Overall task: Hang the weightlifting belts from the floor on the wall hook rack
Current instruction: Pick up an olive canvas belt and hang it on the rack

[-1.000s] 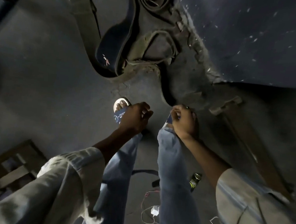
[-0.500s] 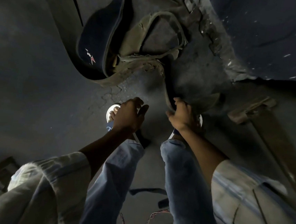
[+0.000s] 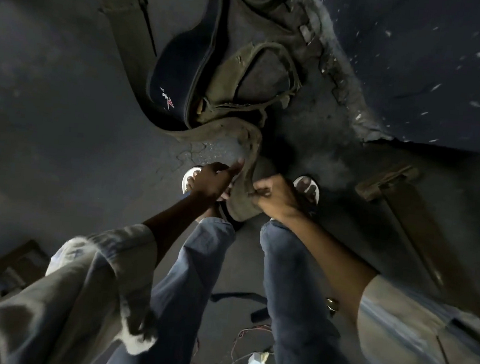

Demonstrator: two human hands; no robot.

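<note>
Down on the dim concrete floor (image 3: 49, 104), by the person's sandalled feet, both hands are gripping one end of a worn tan leather weightlifting belt (image 3: 242, 188). The right hand (image 3: 275, 198) is curling tightly round its edge, while the left hand (image 3: 211, 180) is pinching it with the thumb stretched along the leather. The rest of this belt is trailing away into a heap with a navy padded belt (image 3: 171, 87) and a frayed olive belt (image 3: 231, 72). No wall hook rack is showing, so no hanging appears done yet. Half a second ago the left hand was not yet holding the belt; now the end is lifting between both hands.
</note>
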